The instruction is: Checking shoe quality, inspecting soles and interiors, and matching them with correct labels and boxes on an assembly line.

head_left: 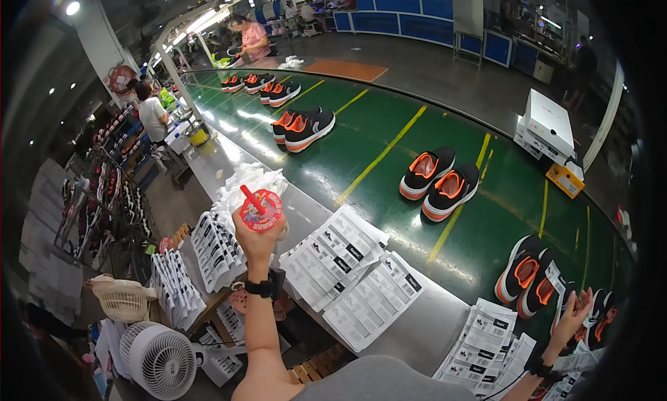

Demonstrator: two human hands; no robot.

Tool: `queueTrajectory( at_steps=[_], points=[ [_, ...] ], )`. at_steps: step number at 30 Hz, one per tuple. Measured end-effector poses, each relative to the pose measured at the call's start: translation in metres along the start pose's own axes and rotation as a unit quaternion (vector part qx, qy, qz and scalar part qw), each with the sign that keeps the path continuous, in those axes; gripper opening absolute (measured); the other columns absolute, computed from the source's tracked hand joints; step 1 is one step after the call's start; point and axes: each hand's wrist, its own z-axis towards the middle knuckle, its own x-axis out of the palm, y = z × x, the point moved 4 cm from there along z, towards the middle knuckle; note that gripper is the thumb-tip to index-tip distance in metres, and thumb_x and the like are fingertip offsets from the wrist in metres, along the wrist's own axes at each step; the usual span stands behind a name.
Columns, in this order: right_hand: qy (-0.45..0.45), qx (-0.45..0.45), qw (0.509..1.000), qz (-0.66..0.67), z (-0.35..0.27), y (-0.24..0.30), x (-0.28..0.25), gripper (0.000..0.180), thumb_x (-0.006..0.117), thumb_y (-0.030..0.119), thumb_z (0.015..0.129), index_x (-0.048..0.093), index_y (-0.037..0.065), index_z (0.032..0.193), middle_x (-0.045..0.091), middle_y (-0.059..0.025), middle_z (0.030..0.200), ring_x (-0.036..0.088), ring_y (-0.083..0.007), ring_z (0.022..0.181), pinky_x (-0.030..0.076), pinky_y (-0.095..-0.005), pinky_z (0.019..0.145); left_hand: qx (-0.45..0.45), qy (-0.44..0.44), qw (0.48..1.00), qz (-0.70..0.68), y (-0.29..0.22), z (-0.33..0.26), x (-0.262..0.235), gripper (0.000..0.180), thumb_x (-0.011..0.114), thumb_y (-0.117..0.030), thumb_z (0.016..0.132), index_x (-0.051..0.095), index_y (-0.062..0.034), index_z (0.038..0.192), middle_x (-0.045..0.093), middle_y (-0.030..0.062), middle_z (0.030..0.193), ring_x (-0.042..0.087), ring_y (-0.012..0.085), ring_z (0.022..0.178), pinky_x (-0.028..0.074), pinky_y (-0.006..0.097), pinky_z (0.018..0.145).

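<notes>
Black sneakers flash orange linings and white-and-orange soles against a yellow-striped green belt, while white label sheets carry black and grey print. A bright red straw matches a red-patterned cup lid; a desk fan is white.

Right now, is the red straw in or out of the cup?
In: the red straw rises from the cup in the left hand.

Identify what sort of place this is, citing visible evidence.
Probably a shoe factory's packing line: pairs of black-and-orange shoes on a green conveyor belt, stacks of label sheets beside it.
</notes>
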Motion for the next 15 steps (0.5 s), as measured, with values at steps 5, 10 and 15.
queueTrajectory(
  at_steps=[5,10,15],
  points=[
    [0.130,-0.144,0.979,0.062,-0.067,0.162,0.029,0.025,0.053,0.014,0.099,0.055,0.000,0.119,0.059,-0.0086,0.103,0.056,-0.0148,0.096,0.045,-0.0290,0.088,0.094,0.165,0.960,-0.206,-0.143,-0.036,0.023,0.077,0.091,-0.017,0.057,0.045,0.0005,0.117,0.063,0.0101,0.102,0.065,0.0136,0.088,0.055,0.029,0.078],
    [0.176,-0.340,0.769,0.512,-0.123,0.341,0.076,0.011,0.064,0.008,0.089,0.053,0.009,0.088,0.062,-0.0057,0.087,0.062,-0.0251,0.071,0.053,-0.0387,0.057,0.179,0.282,0.912,-0.238,-0.203,-0.069,0.050,0.079,0.091,-0.013,0.055,0.045,0.0005,0.118,0.066,0.0096,0.101,0.067,0.0150,0.088,0.055,0.029,0.078],
    [0.247,-0.225,0.706,0.625,-0.131,0.396,0.067,0.009,0.054,0.002,0.092,0.058,0.000,0.084,0.062,-0.0079,0.087,0.061,-0.0218,0.071,0.056,-0.0443,0.059,0.219,0.388,0.843,-0.301,-0.255,-0.123,0.110,0.074,0.091,-0.015,0.055,0.047,-0.0012,0.112,0.066,0.0095,0.101,0.067,0.0163,0.088,0.055,0.030,0.078]
  ],
)
